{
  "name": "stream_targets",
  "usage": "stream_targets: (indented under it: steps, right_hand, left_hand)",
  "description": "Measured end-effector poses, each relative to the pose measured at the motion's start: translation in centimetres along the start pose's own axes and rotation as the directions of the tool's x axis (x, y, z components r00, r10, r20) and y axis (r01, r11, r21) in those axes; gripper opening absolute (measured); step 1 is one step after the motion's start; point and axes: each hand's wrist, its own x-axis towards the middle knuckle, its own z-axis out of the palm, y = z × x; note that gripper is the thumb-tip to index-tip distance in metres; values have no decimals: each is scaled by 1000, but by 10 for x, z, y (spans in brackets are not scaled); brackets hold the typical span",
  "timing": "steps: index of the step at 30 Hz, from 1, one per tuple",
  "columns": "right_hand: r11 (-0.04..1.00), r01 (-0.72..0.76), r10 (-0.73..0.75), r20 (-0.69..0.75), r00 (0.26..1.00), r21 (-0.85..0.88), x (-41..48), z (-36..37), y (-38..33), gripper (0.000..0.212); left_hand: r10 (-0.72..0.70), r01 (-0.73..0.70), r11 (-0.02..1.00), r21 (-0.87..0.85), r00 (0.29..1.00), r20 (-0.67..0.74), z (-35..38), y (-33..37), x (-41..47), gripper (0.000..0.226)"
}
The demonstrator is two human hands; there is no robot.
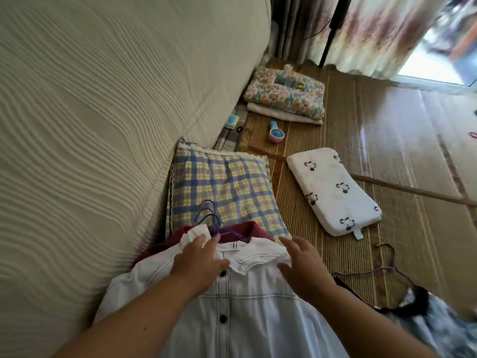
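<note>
"Where's the white button-front shirt with dark stitching (232,319)?"

"Over a maroon garment (255,232), just below the blue-and-yellow checked pillow (227,182); its hem is cut off."

"The hands?"

"Right hand (302,267) is spread on the shoulder. Left hand (198,259) is on the collar (258,254); can't tell if it's pinching. The thin purple hanger (206,213) is half buried."

Both hands (200,262) – on white shirt (247,319) collar

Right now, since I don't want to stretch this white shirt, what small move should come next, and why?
Probably ease the shoulder of the white shirt off the purple hanger with the right hand: the hook juts from the neck, the left hand rests on the collar, and the right lies open beside it.
</note>
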Motion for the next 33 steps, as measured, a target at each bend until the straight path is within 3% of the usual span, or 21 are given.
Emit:
stream_targets:
  steps: [5,13,18,24,33]
  right_hand:
    - [999,-38,38,12,999,20,-70,-47,42,64]
    - [964,-265,266,-174,948,31,-243,-109,179,61]
    - [902,-427,427,-287,858,68,-395,-141,285,58]
    - [765,-615,644,-259,720,191,-586,-145,407,62]
    - [622,-701,782,-321,534,349,-755,-194,521,57]
  left_hand:
    - [299,-300,954,9,951,75,-4,100,-37,64]
    - [645,-672,719,179,740,188,49,288,-146,65]
    - [759,-790,571,223,611,225,105,417,-245,63]
    - [859,-895,406,184,443,257,190,567,-383,60]
    - [891,-955,288,69,294,346,293,712,-513,58]
